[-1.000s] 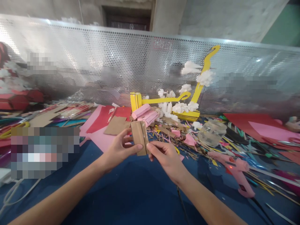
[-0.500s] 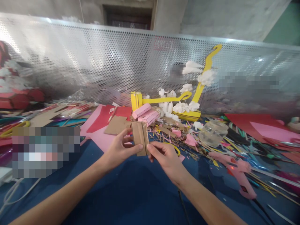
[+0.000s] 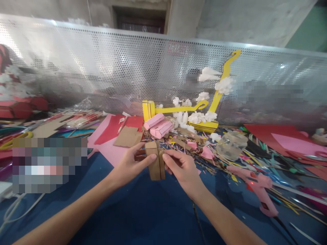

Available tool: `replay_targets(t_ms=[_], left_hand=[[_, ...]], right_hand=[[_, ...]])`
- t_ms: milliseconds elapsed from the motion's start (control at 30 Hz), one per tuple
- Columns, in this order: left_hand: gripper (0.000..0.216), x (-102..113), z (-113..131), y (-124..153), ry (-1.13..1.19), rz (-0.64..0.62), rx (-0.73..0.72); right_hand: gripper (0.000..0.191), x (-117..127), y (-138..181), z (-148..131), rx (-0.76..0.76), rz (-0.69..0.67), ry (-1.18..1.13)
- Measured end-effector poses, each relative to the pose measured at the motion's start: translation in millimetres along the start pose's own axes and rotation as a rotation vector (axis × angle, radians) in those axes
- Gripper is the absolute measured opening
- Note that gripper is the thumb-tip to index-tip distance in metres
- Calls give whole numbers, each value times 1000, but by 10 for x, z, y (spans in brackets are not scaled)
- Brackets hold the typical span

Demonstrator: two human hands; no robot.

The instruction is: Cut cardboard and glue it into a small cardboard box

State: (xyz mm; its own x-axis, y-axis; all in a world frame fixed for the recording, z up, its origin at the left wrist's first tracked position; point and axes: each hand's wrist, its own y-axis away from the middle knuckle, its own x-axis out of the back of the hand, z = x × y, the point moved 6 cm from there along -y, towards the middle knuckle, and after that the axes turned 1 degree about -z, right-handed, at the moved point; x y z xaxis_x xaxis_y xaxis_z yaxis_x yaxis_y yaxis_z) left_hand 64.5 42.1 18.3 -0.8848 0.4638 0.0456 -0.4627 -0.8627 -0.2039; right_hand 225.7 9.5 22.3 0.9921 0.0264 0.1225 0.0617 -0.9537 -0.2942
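Note:
A small brown cardboard box [image 3: 156, 169] is held up over the blue tabletop, between both hands. My left hand [image 3: 135, 160] grips its left side, thumb on the near face and fingers behind. At the right edge, my right hand [image 3: 180, 165] pinches the box between thumb and fingers; part of those fingers is hidden. Just beyond the box lie two pink paper boxes [image 3: 161, 128] and a flat piece of cardboard [image 3: 127, 136]. Pink and red paper sheets [image 3: 108, 131] spread out to the left of them.
A pink glue gun [image 3: 255, 185] with a lit red light lies to the right, its cord running forward. Paper scraps [image 3: 189, 144] and a clear plastic container [image 3: 231, 144] lie behind. Yellow paper shapes with white tufts [image 3: 204, 117] stand by the perforated metal panel [image 3: 102, 68].
The cardboard box has tilted and dropped slightly, so its top end and near face now show. Both hands keep their hold, with the fingers shifted a little.

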Motion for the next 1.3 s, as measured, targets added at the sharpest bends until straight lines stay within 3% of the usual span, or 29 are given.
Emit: replay_targets(t_ms=[300,700,900,1067,1167,1300], left_hand=[[42,15,28,6,-71,3,-40],[42,1,41,10,-161,40,-58],[49,47,132,79,-266,112,-267],[30,-38,279,185,-574,-13,-499],[17,-48,315,193,-683,-35,-525],[12,-25,327,175,-724,-3,-536]], right_hand=[[24,-73,43,-48,30,-105,8],[24,-34,56,-106,121,-88,189],[18,-13,90,-233,323,-13,355],[17,-18,162,-310,511,0,481],[15,-22,181,-322,590,19,532],[10,-26,161,-307,589,24,564]])
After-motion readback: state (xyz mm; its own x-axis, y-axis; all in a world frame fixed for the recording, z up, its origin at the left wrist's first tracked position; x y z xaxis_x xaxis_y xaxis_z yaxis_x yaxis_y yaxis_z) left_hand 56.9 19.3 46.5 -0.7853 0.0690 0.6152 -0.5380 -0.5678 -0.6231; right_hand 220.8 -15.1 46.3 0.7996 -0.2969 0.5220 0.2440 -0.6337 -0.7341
